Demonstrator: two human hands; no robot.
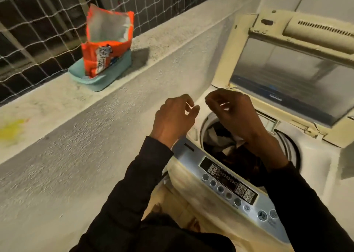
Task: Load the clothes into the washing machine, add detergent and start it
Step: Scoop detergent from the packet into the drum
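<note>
A rough concrete ledge (107, 106) runs diagonally across the left of the view, backed by a wire mesh fence (38, 21). To its right stands a top-loading washing machine (191, 184), cream and yellowed, with its lid (287, 75) raised and leaning back. The round drum opening holds a heap of clothes (224, 146), mostly dark with some white pieces showing. Along the near edge of the machine lies a silver control panel (229, 182) with a dark display and a row of round buttons.

On the ledge, well apart from the machine, an opened orange detergent bag (107, 46) stands upright in a shallow teal tray (99, 79).

Both arms wear dark sleeves. The left hand (172, 121) hangs over the machine's left edge, fingers loosely curled, grasping nothing. The right hand (233, 113) hovers above the drum, fingers bent inward with the tips close together; blur hides whether it pinches anything. Neither hand touches the clothes or the machine.
</note>
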